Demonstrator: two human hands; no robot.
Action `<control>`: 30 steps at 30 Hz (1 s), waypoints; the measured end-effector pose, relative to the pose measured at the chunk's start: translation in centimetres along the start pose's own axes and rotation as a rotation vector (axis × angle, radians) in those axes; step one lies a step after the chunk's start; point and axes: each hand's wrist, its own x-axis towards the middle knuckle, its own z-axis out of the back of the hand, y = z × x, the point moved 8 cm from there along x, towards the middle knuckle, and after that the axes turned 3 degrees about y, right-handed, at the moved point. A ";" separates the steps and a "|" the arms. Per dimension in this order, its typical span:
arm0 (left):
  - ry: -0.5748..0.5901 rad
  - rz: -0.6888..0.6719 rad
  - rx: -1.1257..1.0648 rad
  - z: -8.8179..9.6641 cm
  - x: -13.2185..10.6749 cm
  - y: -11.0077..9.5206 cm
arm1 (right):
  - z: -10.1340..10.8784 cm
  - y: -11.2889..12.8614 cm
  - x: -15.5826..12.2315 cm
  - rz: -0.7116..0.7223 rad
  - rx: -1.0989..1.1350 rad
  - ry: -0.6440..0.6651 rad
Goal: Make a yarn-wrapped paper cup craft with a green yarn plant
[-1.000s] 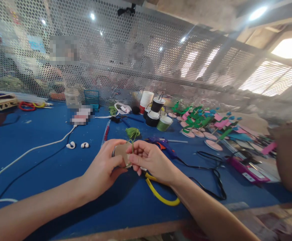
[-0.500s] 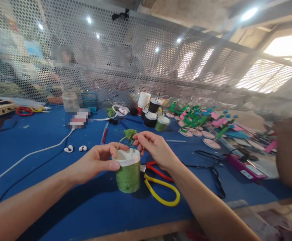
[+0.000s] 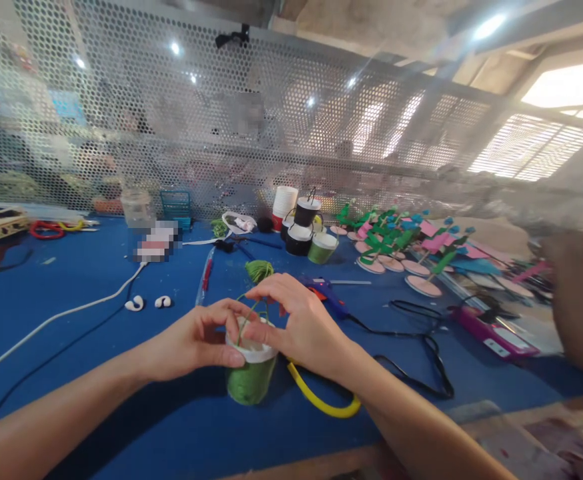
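A small paper cup wrapped in green [image 3: 251, 381], its white rim showing, stands on the blue table in front of me. My left hand [image 3: 209, 340] grips its left side, thumb outside and fingertips at the opening. A thin green cord [image 3: 243, 327] arches up from the cup's mouth. Curved over the right side of the rim is my right hand [image 3: 291, 313], its thumb at the opening and its fingers closed about the cord; the exact pinch is partly hidden. Beneath my right wrist lie scissors with a yellow handle loop [image 3: 316, 397], mostly covered.
Behind the cup are a green yarn bundle [image 3: 259, 270] and a glue gun [image 3: 329, 297] with a black cable. Farther back stand black cups [image 3: 299, 240], another green cup [image 3: 323, 248] and several paper flowers on discs. A purple power strip [image 3: 494, 333] lies right, near another person's arm [image 3: 579, 300].
My right hand has moved left and down, from holding the cord above the rim to lying over the cup's opening. The cup has shifted slightly toward me, and the glue gun has come into view.
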 end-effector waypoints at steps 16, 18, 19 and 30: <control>-0.059 -0.069 0.055 1.0 -0.2 -1.4 | -0.9 -4.2 0.4 -0.297 0.452 0.151; -0.060 -0.051 0.052 1.1 -0.2 -1.4 | -1.0 -4.3 0.5 -0.290 0.470 0.129; -0.063 -0.041 0.045 1.2 -0.3 -1.3 | -0.9 -4.2 0.5 -0.277 0.449 0.105; -0.220 0.036 -0.117 3.3 -0.3 0.6 | -1.1 -2.2 0.3 -0.056 0.067 0.075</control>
